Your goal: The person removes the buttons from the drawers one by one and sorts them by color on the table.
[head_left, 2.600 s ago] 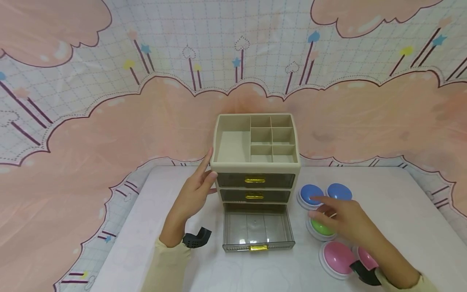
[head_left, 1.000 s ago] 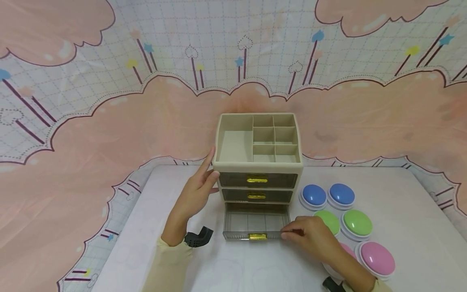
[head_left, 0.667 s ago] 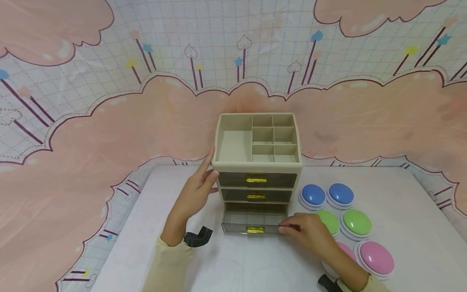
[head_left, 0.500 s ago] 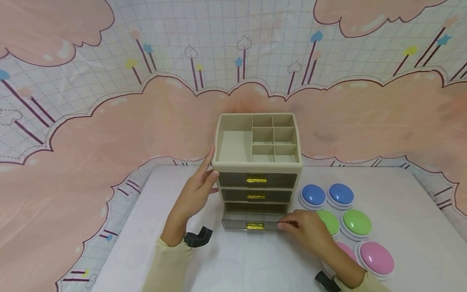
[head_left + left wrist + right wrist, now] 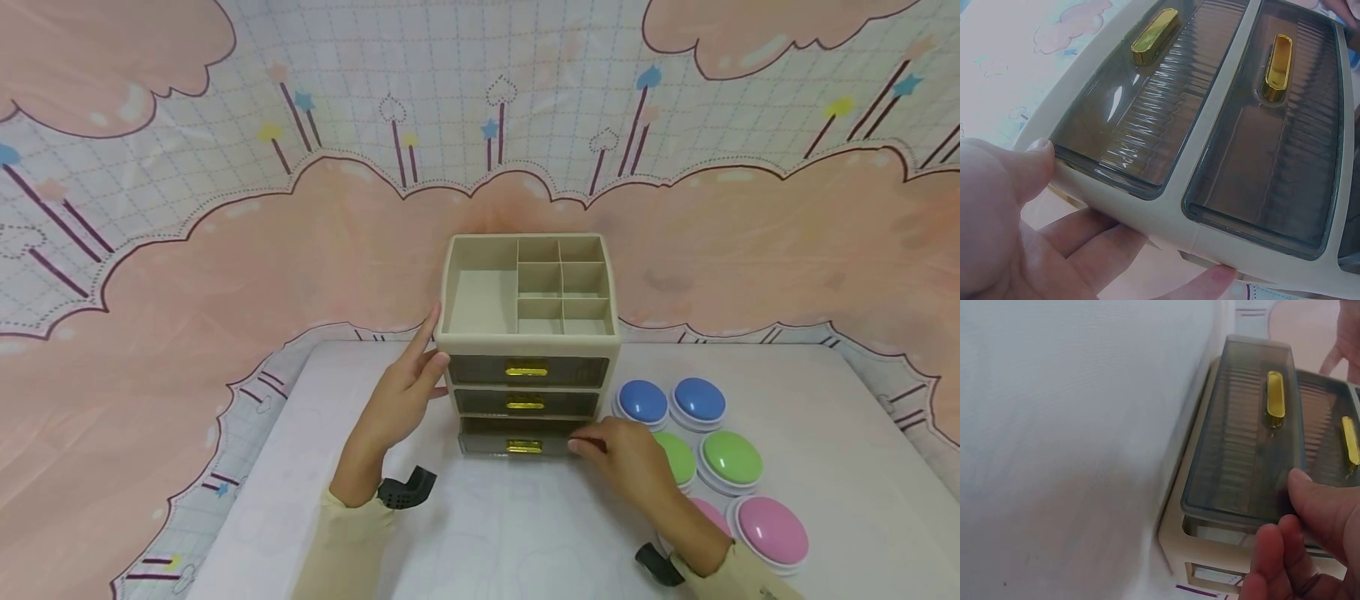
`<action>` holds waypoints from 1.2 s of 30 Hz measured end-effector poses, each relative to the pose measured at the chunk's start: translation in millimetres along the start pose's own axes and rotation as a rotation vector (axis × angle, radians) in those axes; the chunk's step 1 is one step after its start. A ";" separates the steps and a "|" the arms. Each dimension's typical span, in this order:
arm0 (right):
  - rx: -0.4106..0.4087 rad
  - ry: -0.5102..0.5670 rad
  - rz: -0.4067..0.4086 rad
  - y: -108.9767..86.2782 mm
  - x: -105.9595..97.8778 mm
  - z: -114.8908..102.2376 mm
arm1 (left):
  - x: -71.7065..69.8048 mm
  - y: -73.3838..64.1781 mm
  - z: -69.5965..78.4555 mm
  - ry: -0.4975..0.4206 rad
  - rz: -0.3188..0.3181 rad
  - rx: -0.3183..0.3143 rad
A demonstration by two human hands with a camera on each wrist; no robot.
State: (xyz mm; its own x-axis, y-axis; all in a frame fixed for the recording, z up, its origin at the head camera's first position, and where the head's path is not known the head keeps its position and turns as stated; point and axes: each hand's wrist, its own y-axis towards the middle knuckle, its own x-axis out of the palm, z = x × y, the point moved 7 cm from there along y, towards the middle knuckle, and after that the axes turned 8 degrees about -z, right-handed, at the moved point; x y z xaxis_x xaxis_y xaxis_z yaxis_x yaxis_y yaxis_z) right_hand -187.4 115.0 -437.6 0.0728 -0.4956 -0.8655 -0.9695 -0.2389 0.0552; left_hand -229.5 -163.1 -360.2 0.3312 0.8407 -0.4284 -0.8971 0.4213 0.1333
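A cream desktop drawer organizer (image 5: 527,340) stands on the white table. Its top two smoky drawers are closed; the bottom drawer (image 5: 487,439), with a gold handle, sticks out a little. Against the organizer's left side rests my left hand (image 5: 400,398), index finger straight and thumb (image 5: 1036,164) at the front edge. My right hand (image 5: 633,462) pinches the right end of the bottom drawer's front. In the right wrist view its thumb (image 5: 1313,494) lies on the front, and the other fingers are at the drawer's side.
Blue (image 5: 699,400), green (image 5: 731,457) and pink (image 5: 772,530) domed buttons with white bases stand in pairs at the right. My right hand and forearm partly cover the nearer green and pink ones. A patterned cloth (image 5: 300,250) hangs behind the table.
My right hand came from over the buttons to the bottom drawer and has pushed it most of the way in. My left hand stays against the organizer's side.
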 end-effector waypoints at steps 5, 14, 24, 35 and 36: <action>0.016 -0.008 0.019 -0.6 -2.3 -0.2 | 0.0 -0.2 -0.6 0.002 0.002 -0.005; 0.012 0.164 0.096 -12.6 -8.1 -20.3 | -0.8 0.8 -0.4 0.017 0.007 0.005; 0.043 0.507 -0.001 -7.3 36.0 -29.9 | -0.6 0.5 -1.3 0.010 0.010 0.003; 0.114 0.671 0.101 -4.4 56.2 -23.0 | -0.9 0.1 -1.0 0.020 0.008 0.001; 0.117 0.674 0.113 -4.2 56.9 -22.6 | -1.1 0.2 -1.1 0.021 0.009 0.002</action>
State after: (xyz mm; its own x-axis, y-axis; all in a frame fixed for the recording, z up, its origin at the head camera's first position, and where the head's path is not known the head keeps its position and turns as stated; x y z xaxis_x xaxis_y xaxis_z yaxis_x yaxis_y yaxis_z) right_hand -173.9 68.9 -475.8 0.0632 -0.9320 -0.3570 -0.9958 -0.0828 0.0397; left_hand -230.3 -164.3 -360.6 0.3171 0.8372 -0.4456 -0.8994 0.4145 0.1388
